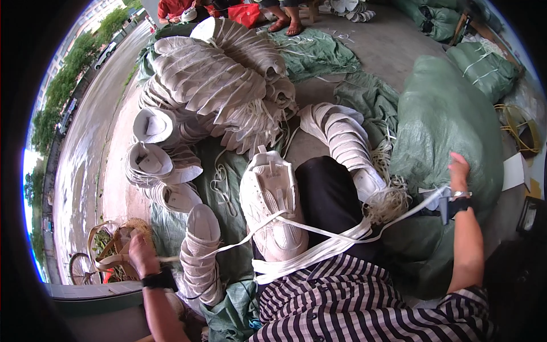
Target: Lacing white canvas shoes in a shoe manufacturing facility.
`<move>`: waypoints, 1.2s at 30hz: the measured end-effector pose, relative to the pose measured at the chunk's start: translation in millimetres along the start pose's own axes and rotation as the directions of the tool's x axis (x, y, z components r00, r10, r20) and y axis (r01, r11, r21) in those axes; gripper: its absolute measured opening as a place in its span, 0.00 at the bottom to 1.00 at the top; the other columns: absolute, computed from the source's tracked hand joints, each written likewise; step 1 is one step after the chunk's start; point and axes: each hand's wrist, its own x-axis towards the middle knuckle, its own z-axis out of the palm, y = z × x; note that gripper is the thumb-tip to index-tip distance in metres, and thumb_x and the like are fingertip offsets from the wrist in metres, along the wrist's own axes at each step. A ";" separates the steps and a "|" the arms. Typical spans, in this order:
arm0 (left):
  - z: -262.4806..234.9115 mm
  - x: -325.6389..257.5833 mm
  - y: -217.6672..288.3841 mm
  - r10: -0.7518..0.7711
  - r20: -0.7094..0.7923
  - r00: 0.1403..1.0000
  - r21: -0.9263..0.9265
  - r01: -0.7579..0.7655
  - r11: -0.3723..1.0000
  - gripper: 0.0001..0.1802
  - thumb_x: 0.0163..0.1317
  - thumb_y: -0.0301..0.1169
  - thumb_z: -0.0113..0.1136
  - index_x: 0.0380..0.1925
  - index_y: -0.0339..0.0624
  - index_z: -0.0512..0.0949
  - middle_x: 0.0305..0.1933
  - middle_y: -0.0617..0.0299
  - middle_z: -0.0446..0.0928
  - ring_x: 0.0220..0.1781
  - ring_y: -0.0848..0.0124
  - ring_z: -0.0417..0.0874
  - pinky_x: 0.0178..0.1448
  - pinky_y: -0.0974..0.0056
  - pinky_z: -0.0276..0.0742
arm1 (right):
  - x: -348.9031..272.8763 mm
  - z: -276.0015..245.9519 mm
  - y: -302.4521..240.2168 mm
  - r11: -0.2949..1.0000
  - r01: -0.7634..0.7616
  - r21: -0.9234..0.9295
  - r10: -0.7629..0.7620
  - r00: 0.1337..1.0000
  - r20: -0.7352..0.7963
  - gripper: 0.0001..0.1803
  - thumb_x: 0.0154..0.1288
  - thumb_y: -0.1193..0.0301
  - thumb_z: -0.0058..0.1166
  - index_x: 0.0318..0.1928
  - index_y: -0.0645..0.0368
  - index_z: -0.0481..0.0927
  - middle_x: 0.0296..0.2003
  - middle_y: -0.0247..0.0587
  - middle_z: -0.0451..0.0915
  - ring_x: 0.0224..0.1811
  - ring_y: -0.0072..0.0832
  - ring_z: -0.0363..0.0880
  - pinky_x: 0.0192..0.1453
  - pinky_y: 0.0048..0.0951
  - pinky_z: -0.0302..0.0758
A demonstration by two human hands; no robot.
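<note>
A white sneaker upper (276, 199) rests on my lap, toe toward me, with a white shoelace (239, 244) crossing over its front. The lace is stretched out to both sides. At the far left my left hand (142, 255) is closed on one end of it. Out to the right, my right hand (459, 172) is raised beside a big green sack, and the other stretch of lace runs into its palm; its fingers are partly hidden. A loose bundle of flat white laces (319, 253) lies across my lap under the upper.
Nested white uppers (211, 68) are heaped ahead, with another curved stack (336, 137) by my knee and a short stack (202, 251) near my left arm. A full green sack (444, 125) stands at right. A woven basket (111, 251) sits at left. Other people sit at the back.
</note>
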 end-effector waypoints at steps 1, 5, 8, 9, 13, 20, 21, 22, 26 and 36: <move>34.5 -13.9 55.5 -0.122 0.101 0.987 -0.447 0.154 0.881 0.13 0.63 0.33 0.48 0.38 0.41 0.80 0.28 0.69 0.75 0.32 0.77 0.75 0.37 0.71 0.70 | -34.1 40.0 -47.2 0.932 0.344 -0.118 -0.340 0.939 0.048 0.20 0.55 0.85 0.44 0.47 0.58 0.80 0.31 0.29 0.78 0.26 0.19 0.72 0.27 0.20 0.69; 82.8 -117.1 285.1 0.238 0.415 0.878 -0.700 0.140 0.701 0.10 0.68 0.31 0.48 0.34 0.39 0.78 0.23 0.71 0.70 0.22 0.82 0.67 0.27 0.73 0.64 | -160.5 101.8 -214.9 0.975 0.213 0.056 -0.215 0.863 0.458 0.24 0.61 0.82 0.43 0.59 0.59 0.65 0.26 0.35 0.80 0.21 0.17 0.73 0.26 0.18 0.73; 96.7 -144.0 312.6 0.366 0.593 0.717 -0.737 0.302 0.604 0.07 0.63 0.27 0.54 0.29 0.36 0.78 0.32 0.63 0.77 0.33 0.77 0.75 0.39 0.69 0.72 | -202.3 144.2 -234.5 0.974 0.131 0.184 -0.222 0.708 0.670 0.13 0.63 0.80 0.45 0.48 0.63 0.71 0.25 0.38 0.80 0.19 0.17 0.74 0.23 0.18 0.73; 95.4 -144.0 309.9 0.392 0.630 0.671 -0.654 0.184 0.734 0.07 0.63 0.28 0.54 0.28 0.36 0.77 0.31 0.61 0.77 0.32 0.74 0.75 0.39 0.68 0.72 | -217.9 156.0 -244.7 0.982 0.046 0.186 -0.173 0.628 0.759 0.08 0.63 0.79 0.48 0.43 0.63 0.73 0.25 0.38 0.80 0.20 0.17 0.75 0.23 0.18 0.73; 82.9 -143.7 319.8 0.515 0.624 0.588 -0.575 -0.101 0.812 0.07 0.61 0.27 0.55 0.28 0.34 0.75 0.28 0.56 0.72 0.31 0.66 0.76 0.38 0.66 0.72 | -269.5 188.3 -265.6 0.977 0.095 0.191 -0.213 0.376 0.902 0.05 0.59 0.73 0.56 0.31 0.61 0.79 0.22 0.43 0.80 0.21 0.27 0.80 0.25 0.25 0.74; 80.4 -149.0 315.3 0.461 0.631 0.624 -0.535 -0.080 0.841 0.08 0.60 0.28 0.53 0.27 0.33 0.76 0.27 0.56 0.71 0.31 0.66 0.75 0.39 0.66 0.71 | -302.3 216.5 -246.6 0.832 0.512 0.211 -0.382 0.254 0.889 0.08 0.59 0.68 0.54 0.28 0.59 0.79 0.23 0.50 0.79 0.29 0.47 0.79 0.33 0.41 0.76; 80.3 -149.1 316.1 0.446 0.626 0.640 -0.528 -0.074 0.846 0.09 0.60 0.28 0.53 0.26 0.33 0.76 0.26 0.56 0.71 0.31 0.66 0.75 0.39 0.66 0.71 | -302.4 218.7 -246.4 0.812 0.549 0.199 -0.399 0.272 0.876 0.08 0.59 0.68 0.53 0.28 0.60 0.79 0.23 0.51 0.78 0.29 0.48 0.79 0.34 0.42 0.76; 81.5 -149.0 316.0 0.448 0.626 0.638 -0.530 -0.073 0.845 0.09 0.60 0.28 0.53 0.26 0.33 0.76 0.26 0.56 0.71 0.31 0.66 0.75 0.39 0.66 0.71 | -301.9 220.4 -245.1 0.811 0.550 0.196 -0.397 0.273 0.876 0.08 0.59 0.68 0.53 0.28 0.60 0.79 0.23 0.51 0.78 0.29 0.48 0.79 0.34 0.42 0.76; 93.7 -147.1 309.3 0.418 0.643 0.642 -0.547 0.002 0.837 0.09 0.59 0.28 0.53 0.26 0.33 0.76 0.25 0.57 0.72 0.31 0.67 0.74 0.39 0.66 0.71 | -298.8 225.3 -245.0 0.801 0.580 0.148 -0.368 0.283 0.886 0.09 0.60 0.68 0.53 0.27 0.61 0.77 0.22 0.51 0.78 0.28 0.49 0.78 0.32 0.43 0.75; 97.8 -147.1 303.2 0.274 0.769 0.578 -0.540 0.356 0.763 0.13 0.61 0.32 0.52 0.25 0.32 0.76 0.24 0.66 0.73 0.29 0.79 0.70 0.37 0.72 0.67 | -312.7 219.4 -256.7 0.238 0.948 0.212 -0.574 -0.039 0.818 0.07 0.51 0.72 0.54 0.24 0.59 0.70 0.23 0.42 0.76 0.23 0.39 0.80 0.26 0.33 0.78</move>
